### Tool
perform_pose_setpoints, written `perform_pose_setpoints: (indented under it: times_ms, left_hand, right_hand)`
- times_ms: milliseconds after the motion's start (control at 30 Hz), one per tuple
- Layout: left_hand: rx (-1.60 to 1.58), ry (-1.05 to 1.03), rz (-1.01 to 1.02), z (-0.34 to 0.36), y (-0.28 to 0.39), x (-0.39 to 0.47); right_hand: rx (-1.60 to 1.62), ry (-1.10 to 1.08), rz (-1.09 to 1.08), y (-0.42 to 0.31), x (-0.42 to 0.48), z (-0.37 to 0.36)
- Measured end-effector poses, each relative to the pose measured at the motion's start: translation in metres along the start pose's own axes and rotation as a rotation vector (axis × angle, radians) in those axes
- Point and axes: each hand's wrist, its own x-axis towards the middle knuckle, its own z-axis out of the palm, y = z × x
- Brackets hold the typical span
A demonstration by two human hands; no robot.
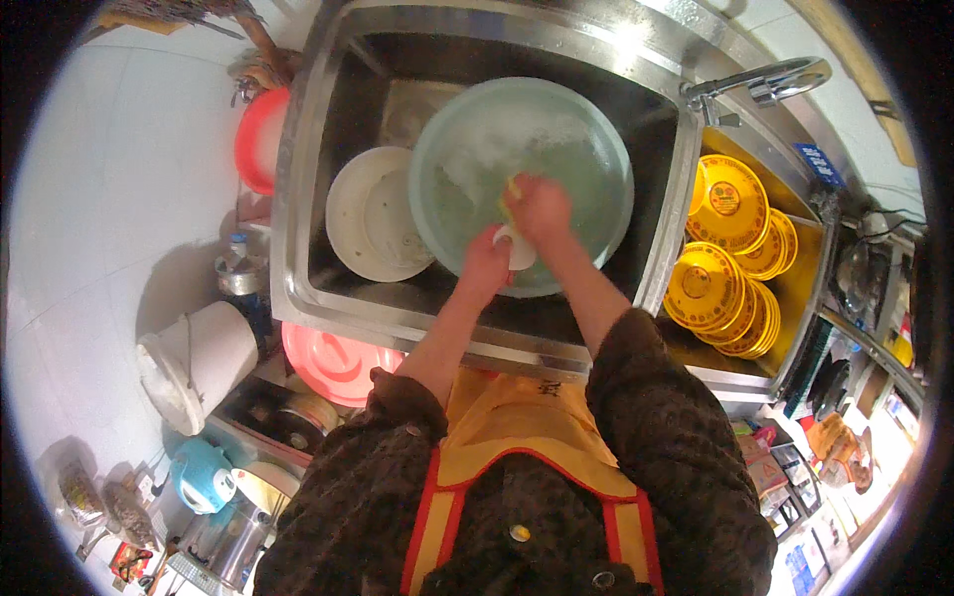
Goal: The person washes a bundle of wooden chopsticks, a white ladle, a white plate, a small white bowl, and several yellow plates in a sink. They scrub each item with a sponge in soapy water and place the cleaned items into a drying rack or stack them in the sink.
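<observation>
Over a large pale green basin (469,127) of cloudy, sudsy water, my left hand (488,261) grips a small white dish (522,254) by its edge. My right hand (540,207), slightly blurred, is closed on a yellow cloth or sponge (511,195) just above the dish. The basin sits inside a stainless steel sink (298,223). Left of it, partly under its rim, stands a cream-coloured bowl (384,216).
Stacks of yellow patterned plates (704,287) fill the compartment on the right. A chrome faucet (768,78) rises at the back right corner. Left of the sink are a red basin (261,141), a white bucket (201,361) and a pink lid or basin (335,361).
</observation>
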Motion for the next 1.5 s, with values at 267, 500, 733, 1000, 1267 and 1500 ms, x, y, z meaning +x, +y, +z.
perform_pose_setpoints:
  times_ms: [267, 500, 733, 1000, 1267, 1500]
  left_hand:
    - [-0.072, -0.021, -0.026, -0.006, 0.003, -0.001]
    - [-0.358, -0.095, -0.225, -0.018, 0.001, 0.013]
    - [-0.452, -0.192, -0.236, -0.03, -0.001, 0.018]
    - [-0.628, 0.037, -0.005, -0.03, -0.005, 0.022]
    - [-0.213, -0.048, 0.322, -0.014, -0.002, 0.018]
    - [-0.384, -0.019, 0.047, -0.01, 0.01, 0.01]
  right_hand:
    - [0.003, -0.011, 0.175, 0.02, 0.038, 0.001]
    - [0.717, -0.307, 0.548, 0.112, 0.062, 0.025]
    - [0.494, -0.528, 0.348, 0.038, 0.024, -0.002]
    - [1.224, -0.62, 0.89, 0.052, 0.015, 0.032]
    - [0.483, -0.522, 0.508, 0.041, -0.01, 0.078]
    - [0.169, -0.107, 0.328, 0.068, 0.009, 0.042]
